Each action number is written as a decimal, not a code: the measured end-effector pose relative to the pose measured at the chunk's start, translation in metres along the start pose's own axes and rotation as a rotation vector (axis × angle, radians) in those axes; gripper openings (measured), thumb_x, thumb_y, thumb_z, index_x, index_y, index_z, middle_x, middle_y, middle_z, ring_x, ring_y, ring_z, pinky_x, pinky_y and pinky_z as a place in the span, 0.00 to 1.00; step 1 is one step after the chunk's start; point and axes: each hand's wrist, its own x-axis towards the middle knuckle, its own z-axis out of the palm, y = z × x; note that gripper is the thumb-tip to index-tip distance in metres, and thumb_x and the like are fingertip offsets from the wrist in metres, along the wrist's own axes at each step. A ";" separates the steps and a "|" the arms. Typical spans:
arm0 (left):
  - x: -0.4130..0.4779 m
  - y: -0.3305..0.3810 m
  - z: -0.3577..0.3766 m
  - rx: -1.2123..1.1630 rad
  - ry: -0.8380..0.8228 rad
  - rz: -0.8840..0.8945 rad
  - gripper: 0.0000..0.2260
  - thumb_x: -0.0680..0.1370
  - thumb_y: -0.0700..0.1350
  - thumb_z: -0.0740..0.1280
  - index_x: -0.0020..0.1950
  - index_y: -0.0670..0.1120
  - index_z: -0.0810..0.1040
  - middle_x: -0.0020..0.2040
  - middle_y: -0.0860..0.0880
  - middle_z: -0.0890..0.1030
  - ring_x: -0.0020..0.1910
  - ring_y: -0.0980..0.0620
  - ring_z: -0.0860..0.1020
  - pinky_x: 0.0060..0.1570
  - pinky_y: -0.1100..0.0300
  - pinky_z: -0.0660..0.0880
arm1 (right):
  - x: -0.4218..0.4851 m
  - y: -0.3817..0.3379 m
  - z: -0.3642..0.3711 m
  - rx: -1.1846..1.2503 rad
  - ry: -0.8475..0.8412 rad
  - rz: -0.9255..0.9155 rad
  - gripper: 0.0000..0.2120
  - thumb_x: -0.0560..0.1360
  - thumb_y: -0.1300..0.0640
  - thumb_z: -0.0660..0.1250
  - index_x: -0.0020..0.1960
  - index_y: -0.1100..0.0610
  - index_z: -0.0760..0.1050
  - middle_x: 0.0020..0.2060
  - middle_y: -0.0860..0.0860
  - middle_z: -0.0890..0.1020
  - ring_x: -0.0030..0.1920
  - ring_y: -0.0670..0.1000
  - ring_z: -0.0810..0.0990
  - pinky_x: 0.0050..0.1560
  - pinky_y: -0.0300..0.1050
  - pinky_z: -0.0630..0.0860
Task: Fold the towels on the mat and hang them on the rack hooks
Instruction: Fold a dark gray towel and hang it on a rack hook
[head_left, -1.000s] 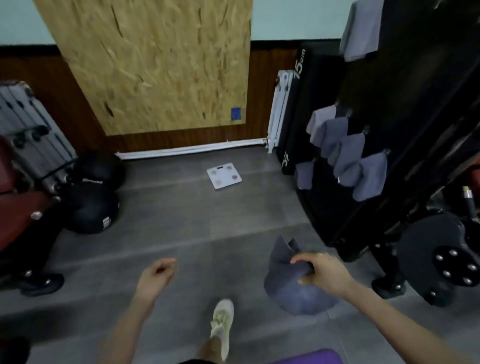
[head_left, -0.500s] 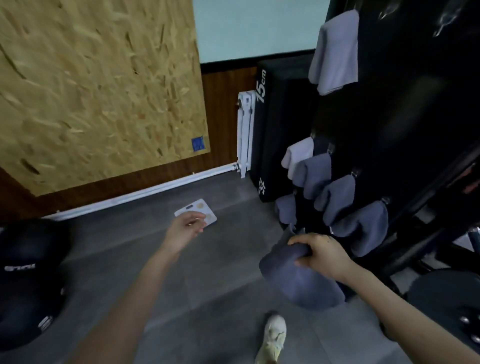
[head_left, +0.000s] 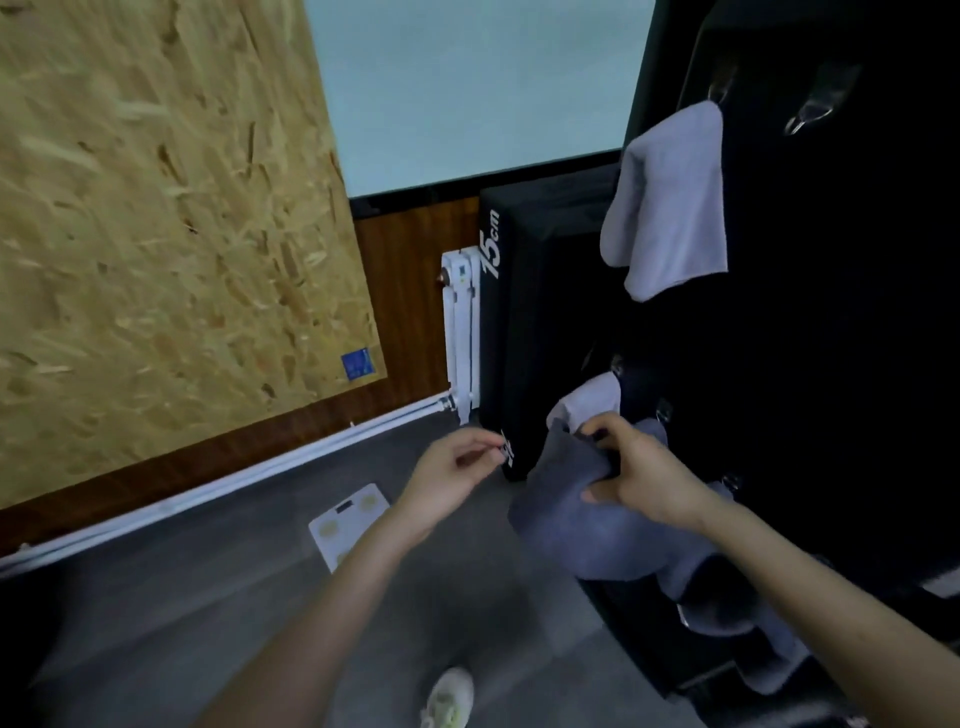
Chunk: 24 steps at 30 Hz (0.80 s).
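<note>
My right hand (head_left: 641, 475) grips a folded dark grey towel (head_left: 576, 514) by its upper edge, holding it up in front of the black rack (head_left: 831, 312). My left hand (head_left: 454, 475) hovers just left of the towel with fingers loosely curled, holding nothing. A light grey towel (head_left: 670, 202) hangs from an upper hook (head_left: 719, 85); the hook (head_left: 815, 106) beside it is bare. Several more grey towels (head_left: 589, 402) hang on lower hooks, partly hidden behind my right hand and the held towel.
A black foam block marked 15cm (head_left: 514, 332) leans by a white radiator (head_left: 460, 322) at the wall. A white bathroom scale (head_left: 348, 522) lies on the grey floor. A chipboard panel (head_left: 156, 234) leans left. My shoe (head_left: 449, 696) shows below.
I have moved closer to the rack. My right hand lifted the dark towel toward the lower hooks, and my left hand rose and came in beside it.
</note>
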 end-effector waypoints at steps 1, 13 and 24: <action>0.019 0.008 0.001 0.007 -0.052 0.052 0.07 0.78 0.44 0.65 0.53 0.54 0.77 0.50 0.55 0.82 0.50 0.65 0.78 0.49 0.75 0.70 | 0.011 -0.003 -0.010 0.076 0.019 0.005 0.26 0.67 0.65 0.75 0.60 0.55 0.67 0.51 0.53 0.78 0.52 0.49 0.78 0.49 0.38 0.76; 0.168 0.121 0.025 -0.330 -0.683 0.253 0.12 0.80 0.51 0.59 0.63 0.61 0.70 0.57 0.51 0.78 0.59 0.59 0.76 0.58 0.66 0.70 | 0.046 -0.062 -0.131 0.470 0.277 0.108 0.29 0.56 0.61 0.80 0.54 0.52 0.74 0.42 0.59 0.80 0.44 0.54 0.81 0.47 0.51 0.79; 0.202 0.195 0.082 -0.622 -0.489 0.346 0.14 0.74 0.46 0.69 0.57 0.55 0.72 0.38 0.50 0.79 0.42 0.53 0.78 0.47 0.60 0.75 | 0.006 -0.050 -0.192 0.572 0.489 0.020 0.28 0.65 0.64 0.72 0.63 0.52 0.71 0.53 0.50 0.83 0.54 0.47 0.81 0.51 0.39 0.77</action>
